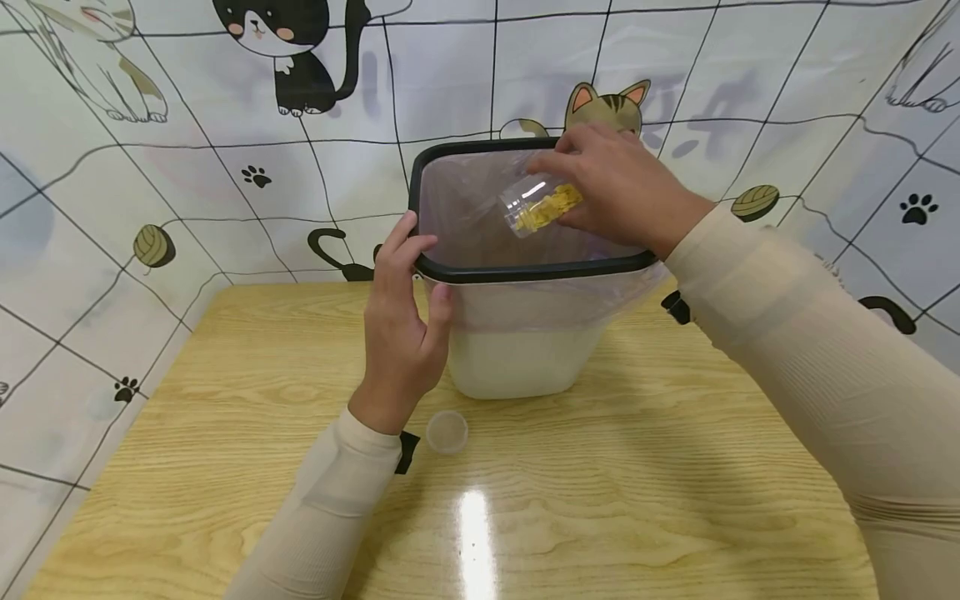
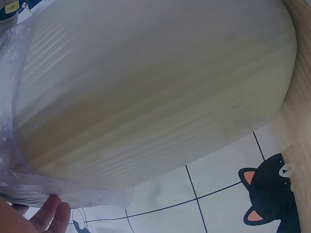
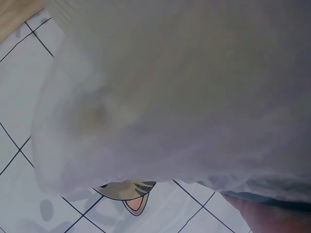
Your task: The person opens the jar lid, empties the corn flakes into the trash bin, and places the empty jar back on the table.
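Observation:
A clear plastic jar (image 1: 528,204) with yellow pieces (image 1: 550,208) inside is gripped by my right hand (image 1: 611,183). It lies tilted within the mouth of the trash bin, its open end pointing left and down. My left hand (image 1: 405,317) holds the bin's front left corner, fingers over the black rim (image 1: 540,272) and thumb against the front. The white bin (image 1: 525,358) carries a thin translucent liner (image 1: 480,308) folded over its edge. In the left wrist view, fingertips (image 2: 51,208) touch the liner; the right wrist view mostly shows the liner (image 3: 170,145).
A small round clear lid (image 1: 447,432) lies on the wooden table (image 1: 600,500) in front of the bin, close to the left wrist. Behind and beside the table hangs a white cloth (image 1: 442,75) printed with cats and lines.

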A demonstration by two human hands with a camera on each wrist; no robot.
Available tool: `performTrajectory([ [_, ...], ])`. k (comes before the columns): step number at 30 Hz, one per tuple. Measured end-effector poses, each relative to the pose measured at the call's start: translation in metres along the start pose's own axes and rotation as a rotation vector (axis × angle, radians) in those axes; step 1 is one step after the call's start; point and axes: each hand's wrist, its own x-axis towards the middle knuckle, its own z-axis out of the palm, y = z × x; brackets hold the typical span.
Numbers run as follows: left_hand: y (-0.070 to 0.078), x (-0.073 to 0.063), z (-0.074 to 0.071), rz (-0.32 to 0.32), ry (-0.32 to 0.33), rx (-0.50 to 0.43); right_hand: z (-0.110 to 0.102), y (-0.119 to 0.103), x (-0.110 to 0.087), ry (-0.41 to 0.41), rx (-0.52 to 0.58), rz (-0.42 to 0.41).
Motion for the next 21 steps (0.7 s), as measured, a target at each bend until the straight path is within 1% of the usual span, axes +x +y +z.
performTrajectory([
  [5,-0.0004,-0.0006,0.0002,-0.001,0.003,-0.004,0.0007,-0.0001,-0.0001,0.0,-0.012,-0.015],
  [12,-0.0006,-0.0008,0.0002,-0.006,-0.001,-0.004,0.0011,0.0,0.0002,0.021,-0.018,-0.035],
  [16,-0.0007,-0.0008,0.0001,-0.005,-0.003,-0.006,0.0009,-0.0002,0.0005,0.015,-0.021,-0.034],
  [21,-0.0009,-0.0001,0.0001,-0.003,-0.006,-0.009,0.0,-0.0002,0.0008,-0.005,-0.019,-0.012],
])
